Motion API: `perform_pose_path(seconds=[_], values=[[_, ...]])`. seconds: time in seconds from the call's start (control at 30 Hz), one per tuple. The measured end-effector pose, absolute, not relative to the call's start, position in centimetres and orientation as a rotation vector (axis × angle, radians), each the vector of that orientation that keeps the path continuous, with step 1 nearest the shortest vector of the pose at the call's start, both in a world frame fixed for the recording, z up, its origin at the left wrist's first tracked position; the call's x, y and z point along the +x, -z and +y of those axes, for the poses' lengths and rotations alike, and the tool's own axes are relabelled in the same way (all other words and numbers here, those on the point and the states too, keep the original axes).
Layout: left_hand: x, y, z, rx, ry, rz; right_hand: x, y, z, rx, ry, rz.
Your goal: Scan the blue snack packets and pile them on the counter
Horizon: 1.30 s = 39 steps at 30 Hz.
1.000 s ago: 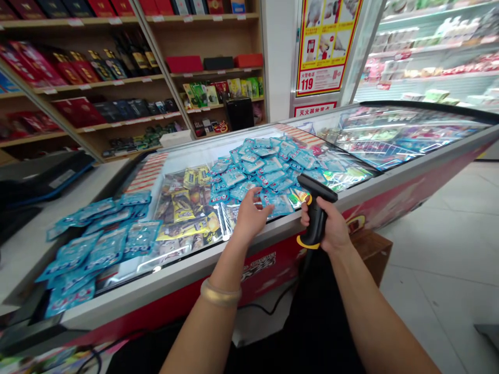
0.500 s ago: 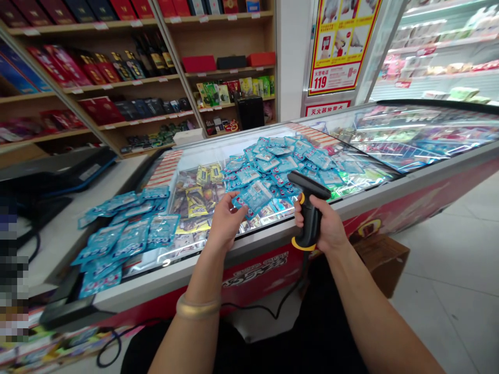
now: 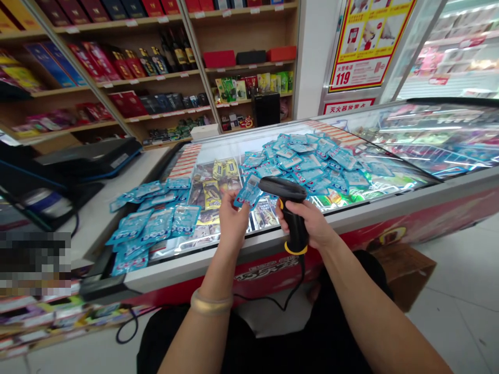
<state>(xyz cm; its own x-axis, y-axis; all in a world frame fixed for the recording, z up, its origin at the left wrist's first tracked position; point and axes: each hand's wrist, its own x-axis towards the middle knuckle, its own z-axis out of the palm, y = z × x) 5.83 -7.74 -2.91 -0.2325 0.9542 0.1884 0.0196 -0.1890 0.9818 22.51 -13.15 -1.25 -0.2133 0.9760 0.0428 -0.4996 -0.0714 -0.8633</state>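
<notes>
My left hand (image 3: 233, 218) pinches a small blue packet (image 3: 249, 191) by its lower edge, just above the glass top of a freezer chest. In my right hand (image 3: 306, 221) is a black barcode scanner (image 3: 295, 215) with yellow trim, gripped by its handle. The scanner's head points left and sits close to the packet's upper right side. Behind both hands spreads a big heap of similar blue packets (image 3: 312, 156) on the glass. A smaller stack of blue packets (image 3: 156, 226) lies at the chest's left end.
The freezer chest (image 3: 351, 218) runs across the view, with goods under its glass. At left stands a counter (image 3: 97, 208) with a dark device on it. The scanner's cable (image 3: 288, 298) hangs in front of the chest. A cardboard box (image 3: 407, 272) is on the floor at right.
The blue packet has been lifted off the heap and tilted upright. The scanner has swung left, its head now close to the packet. The whole view has shifted slightly.
</notes>
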Motion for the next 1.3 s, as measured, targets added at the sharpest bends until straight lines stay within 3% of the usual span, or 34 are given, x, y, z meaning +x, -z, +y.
perform_pose_path(seconds=[0.5,0.7,0.9,1.1,1.3], values=[[5.4,2.3,-9.0,1.135,-1.602,1.224,22.0,0.8,-13.6,-0.715,-1.566,-0.853],[-1.1,0.4,-10.2,1.07,-1.83,1.369,17.7,0.3,-12.9,-0.665,-1.659,-0.836],[-10.1,-0.3,-11.0,0.923,-1.971,1.834,11.0,0.1,-11.7,-0.59,-1.807,-0.9],[-15.1,1.0,-12.4,1.207,-1.605,2.45,7.0,0.8,-11.3,-0.564,-1.927,-0.906],[-14.3,1.2,-12.7,1.247,-1.344,2.694,6.5,1.4,-11.1,-0.586,-1.947,-0.886]])
